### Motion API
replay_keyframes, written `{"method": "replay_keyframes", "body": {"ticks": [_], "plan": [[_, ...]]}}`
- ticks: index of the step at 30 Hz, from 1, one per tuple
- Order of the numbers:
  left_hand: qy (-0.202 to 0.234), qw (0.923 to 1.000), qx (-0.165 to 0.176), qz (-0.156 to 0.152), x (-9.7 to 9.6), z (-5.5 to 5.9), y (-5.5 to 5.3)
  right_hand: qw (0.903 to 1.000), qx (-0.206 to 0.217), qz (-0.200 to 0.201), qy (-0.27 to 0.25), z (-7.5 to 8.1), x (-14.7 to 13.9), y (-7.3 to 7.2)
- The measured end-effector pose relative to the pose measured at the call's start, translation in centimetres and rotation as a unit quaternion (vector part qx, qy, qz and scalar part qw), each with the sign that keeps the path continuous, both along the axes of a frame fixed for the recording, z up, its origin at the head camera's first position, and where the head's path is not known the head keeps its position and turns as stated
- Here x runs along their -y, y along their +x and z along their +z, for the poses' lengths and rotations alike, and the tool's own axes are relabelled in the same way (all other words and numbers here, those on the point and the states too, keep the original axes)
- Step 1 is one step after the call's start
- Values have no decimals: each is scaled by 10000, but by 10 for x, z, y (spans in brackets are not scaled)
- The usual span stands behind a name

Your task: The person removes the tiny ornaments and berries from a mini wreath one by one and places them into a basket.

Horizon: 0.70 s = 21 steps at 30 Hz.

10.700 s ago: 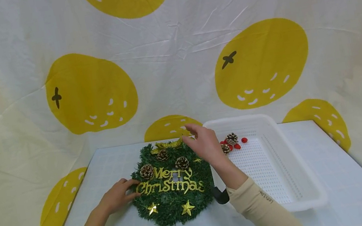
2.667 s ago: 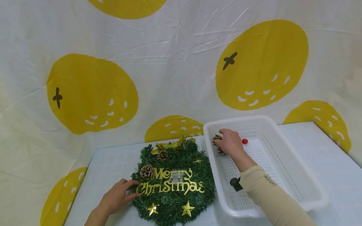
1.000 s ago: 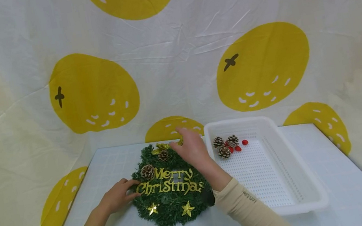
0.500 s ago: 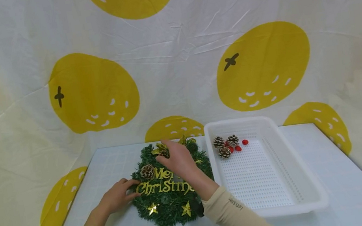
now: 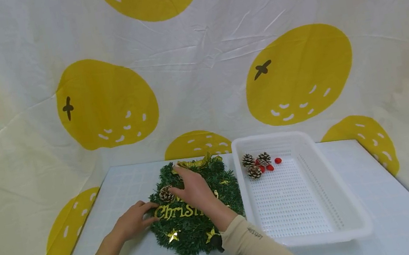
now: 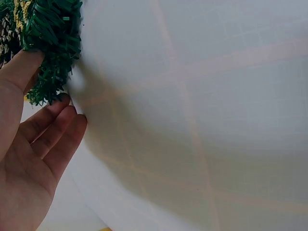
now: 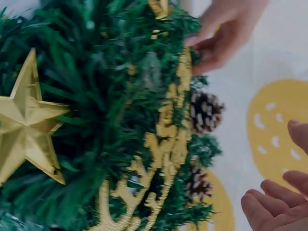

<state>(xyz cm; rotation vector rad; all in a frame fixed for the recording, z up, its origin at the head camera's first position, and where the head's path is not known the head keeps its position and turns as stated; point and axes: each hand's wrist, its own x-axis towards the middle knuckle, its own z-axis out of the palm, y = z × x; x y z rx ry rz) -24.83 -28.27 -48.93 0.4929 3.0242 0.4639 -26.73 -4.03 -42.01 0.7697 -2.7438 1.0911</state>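
Observation:
A green Christmas wreath [image 5: 197,241] lies flat on the table, with gold "Merry Christmas" lettering [image 5: 167,211] and gold stars [image 7: 26,122]. My left hand [image 5: 132,220] holds its left edge; in the left wrist view the thumb lies on the greenery and the other fingers are at its rim. Above the wreath's upper part hovers my right hand [image 5: 194,188], thumb and fingers spread, nothing between them. Close to its thumb sits a pinecone [image 5: 166,194]. The right wrist view shows that pinecone and a second pinecone [image 7: 198,183], which my hand hides in the head view.
Right of the wreath stands a white plastic basket [image 5: 345,194]. Several pinecones [image 5: 254,172] and red berries [image 5: 270,168] lie at its far left corner. A gold ribbon [image 5: 198,163] tops the wreath. A fruit-print curtain [image 5: 198,88] hangs behind the table.
Since the oldest frame, one pinecone has gone from the wreath to the basket. My right hand has come back from the basket and moved left across the wreath. My left hand stays put.

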Motion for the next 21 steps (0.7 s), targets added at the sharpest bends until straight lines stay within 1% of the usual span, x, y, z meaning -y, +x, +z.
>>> {"method": "replay_keyframes", "body": {"ticks": [6,10,14,18,21], "plan": [[15,10000,-40,9,0,1,1,9999,106,22,134,-12,4,-3],[27,10000,-34,8,-2,4,3,9996,184,82,221,-20,8,-3],[12,10000,34,62,-4,6,4,9997,101,156,180,-26,13,0],[-15,9999,43,90,-4,4,3,9997,-107,190,76,-37,17,3],[-12,10000,7,56,-3,3,3,9995,-187,266,4,-45,19,3]]}}
